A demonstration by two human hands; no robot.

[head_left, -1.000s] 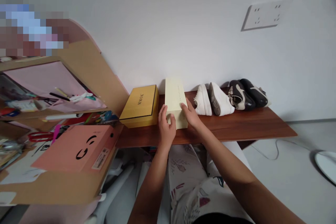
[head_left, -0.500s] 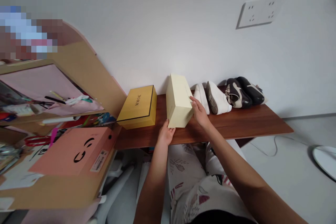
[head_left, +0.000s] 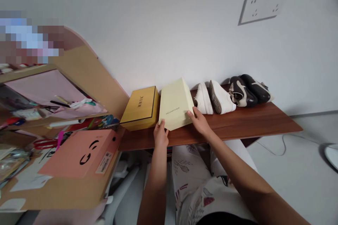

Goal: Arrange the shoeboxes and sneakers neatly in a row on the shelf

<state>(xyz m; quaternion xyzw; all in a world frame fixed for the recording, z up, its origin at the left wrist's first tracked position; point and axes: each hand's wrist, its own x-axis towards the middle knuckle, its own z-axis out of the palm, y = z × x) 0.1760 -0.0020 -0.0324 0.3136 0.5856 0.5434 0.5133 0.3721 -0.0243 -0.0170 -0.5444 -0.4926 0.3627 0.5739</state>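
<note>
Both my hands are on a pale cream shoebox [head_left: 175, 100] with small dark lettering on its lid. It is slightly tilted over the brown wooden shelf board [head_left: 237, 126]. My left hand [head_left: 161, 134] grips the box's near left corner, thumb on top and fingers below. At the near right corner, my right hand [head_left: 199, 121] holds it with the thumb on top. Close on its left lies a yellow shoebox [head_left: 139, 107] marked MMOK. To its right stand white shoes [head_left: 221, 98], then black shoes [head_left: 243, 91].
A desk [head_left: 87, 193] at the left carries a pink box [head_left: 79, 154], red scissors [head_left: 46, 143] and clutter. The white wall [head_left: 174, 35] rises behind the board, with a socket panel [head_left: 265, 5] at upper right. A cable [head_left: 283, 146] lies on the floor.
The cream box has turned from standing on its narrow side to lying nearly flat, its lettered lid now facing up. Both hands moved with it, and it came closer to the yellow box.
</note>
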